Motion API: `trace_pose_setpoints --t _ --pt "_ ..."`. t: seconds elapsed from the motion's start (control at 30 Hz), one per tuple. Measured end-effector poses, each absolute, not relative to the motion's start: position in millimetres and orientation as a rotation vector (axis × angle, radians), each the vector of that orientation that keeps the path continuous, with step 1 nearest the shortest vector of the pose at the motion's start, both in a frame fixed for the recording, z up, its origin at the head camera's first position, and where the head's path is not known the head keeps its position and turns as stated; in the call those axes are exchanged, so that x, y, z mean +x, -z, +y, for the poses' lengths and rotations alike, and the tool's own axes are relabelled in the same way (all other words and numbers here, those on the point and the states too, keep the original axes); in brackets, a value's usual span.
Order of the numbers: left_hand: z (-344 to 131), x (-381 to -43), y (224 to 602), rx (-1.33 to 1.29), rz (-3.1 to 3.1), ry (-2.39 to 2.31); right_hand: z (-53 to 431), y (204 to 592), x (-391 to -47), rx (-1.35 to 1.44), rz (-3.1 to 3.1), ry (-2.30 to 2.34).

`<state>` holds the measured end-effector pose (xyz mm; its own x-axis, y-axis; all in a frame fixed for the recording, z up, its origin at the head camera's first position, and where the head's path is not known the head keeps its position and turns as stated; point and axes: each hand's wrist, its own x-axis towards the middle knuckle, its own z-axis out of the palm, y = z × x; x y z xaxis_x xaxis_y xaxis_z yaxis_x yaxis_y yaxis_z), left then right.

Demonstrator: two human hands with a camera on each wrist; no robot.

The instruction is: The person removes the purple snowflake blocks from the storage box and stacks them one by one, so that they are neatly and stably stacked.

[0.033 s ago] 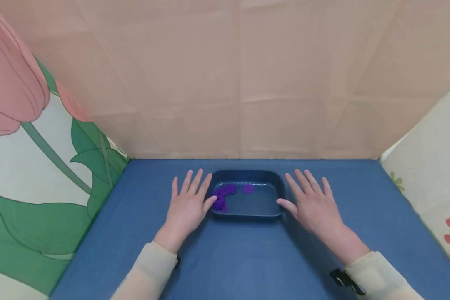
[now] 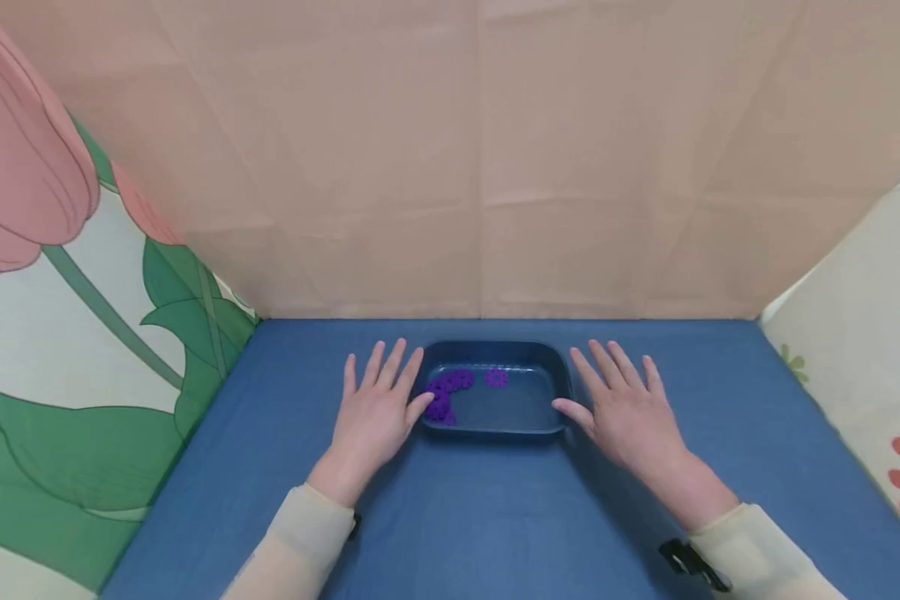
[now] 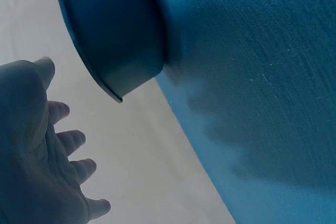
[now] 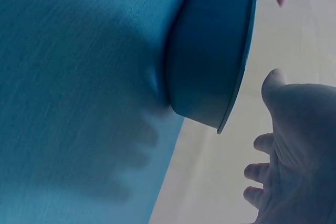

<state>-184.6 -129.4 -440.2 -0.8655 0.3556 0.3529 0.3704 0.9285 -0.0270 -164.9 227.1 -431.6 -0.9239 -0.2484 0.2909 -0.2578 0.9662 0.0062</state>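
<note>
A dark blue rectangular tray (image 2: 525, 432) with raised walls stands on the blue table. In its left part lies a heap of small purple flower-shaped pieces (image 2: 452, 381), and one single purple piece (image 2: 497, 377) lies apart near the back wall. My left hand (image 2: 371, 421) hovers at the tray's left side, palm down, fingers spread, its thumb overlapping some pieces in the head view. On the other side my right hand (image 2: 633, 417) hovers likewise, thumb over the right rim. Both wrist views show the hands raised above the table, apart from the tray, holding nothing.
The blue cloth-covered table (image 2: 480, 517) runs back to a beige curtain wall (image 2: 480, 167). A panel with tulip print (image 2: 105, 317) borders it on the left, a white panel with flowers (image 2: 855, 333) on the right. Dark straps (image 2: 693, 565) sit at the wrists.
</note>
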Motion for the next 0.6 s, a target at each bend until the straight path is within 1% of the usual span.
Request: trace_pose_setpoints --t 0.27,0.6 --pt "-128 -184 441 -0.484 -2.770 0.018 226 427 -164 0.383 -2.827 -0.074" --pt "-127 -184 441 -0.453 -2.785 0.097 223 420 -166 0.397 -2.837 -0.094"
